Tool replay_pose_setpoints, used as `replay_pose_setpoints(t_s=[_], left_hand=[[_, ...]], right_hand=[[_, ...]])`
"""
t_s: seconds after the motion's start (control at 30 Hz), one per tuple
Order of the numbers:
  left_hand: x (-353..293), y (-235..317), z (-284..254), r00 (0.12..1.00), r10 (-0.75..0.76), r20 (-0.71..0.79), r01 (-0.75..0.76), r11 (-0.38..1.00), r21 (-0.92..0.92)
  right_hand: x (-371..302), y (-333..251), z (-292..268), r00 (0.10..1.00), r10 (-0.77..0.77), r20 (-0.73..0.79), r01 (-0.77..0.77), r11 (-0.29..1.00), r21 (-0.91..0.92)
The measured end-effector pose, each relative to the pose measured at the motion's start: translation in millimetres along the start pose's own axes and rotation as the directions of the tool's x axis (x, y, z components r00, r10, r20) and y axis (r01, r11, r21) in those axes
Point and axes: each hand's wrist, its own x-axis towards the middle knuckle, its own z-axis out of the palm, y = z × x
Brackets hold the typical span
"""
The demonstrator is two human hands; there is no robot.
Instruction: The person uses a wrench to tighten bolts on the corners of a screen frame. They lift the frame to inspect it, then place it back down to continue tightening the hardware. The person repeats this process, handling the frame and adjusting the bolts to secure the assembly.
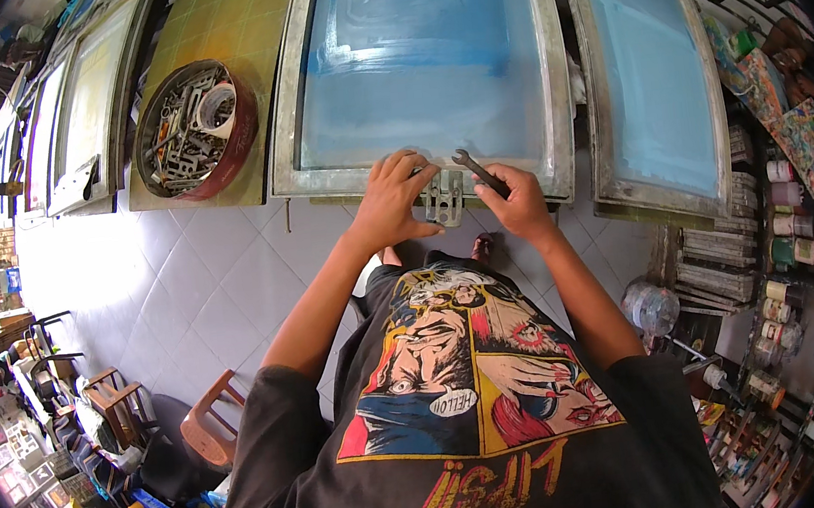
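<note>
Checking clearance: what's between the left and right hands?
Head view: slotted metal bracket at the screen frame, plus the open-end wrench in the right hand.

The wrench [484,175] is dark grey, the metal bracket [444,199] silvery.

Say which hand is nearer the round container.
Left. The left hand is right of the round container, at the metal fitting; the right hand, holding a wrench, is farther right.

We see strong light from the left bleaching the tiled floor [110,260], pale glare on the blue screen-printing mesh [422,69], and fisheye bending (black rim included) toward the edges.
</note>
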Motion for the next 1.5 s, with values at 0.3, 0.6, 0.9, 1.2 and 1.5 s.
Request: replay_pose_setpoints(t_s=[0.3, 0.6, 0.9, 1.2, 1.5], left_hand=[[2, 2, 1, 1.0, 0.027, -0.012, -0.027, 0.999, -0.037], [6, 12, 12, 0.998, 0.01, -0.059, -0.012, 1.0, -0.028], [9, 22, 12, 0.994, 0.049, -0.102, -0.047, 0.999, 0.018], [9, 24, 17, 0.995, 0.029, -0.098, -0.025, 0.999, 0.035], [7, 22, 16, 0.999, -0.002, -0.045, 0.003, 1.0, 0.022]], right_hand=[[3, -26, 3, 0.998, 0.046, -0.032, -0.052, 0.98, -0.193], [3, -32, 25, 0.998, -0.067, -0.004, 0.057, 0.89, -0.453], [0, -40, 11, 0.997, -0.044, 0.068, 0.068, 0.901, -0.428], [0, -43, 5, 0.993, 0.067, 0.093, -0.028, 0.927, -0.374], [3, -36, 14, 0.997, 0.032, 0.076, -0.002, 0.932, -0.362]])
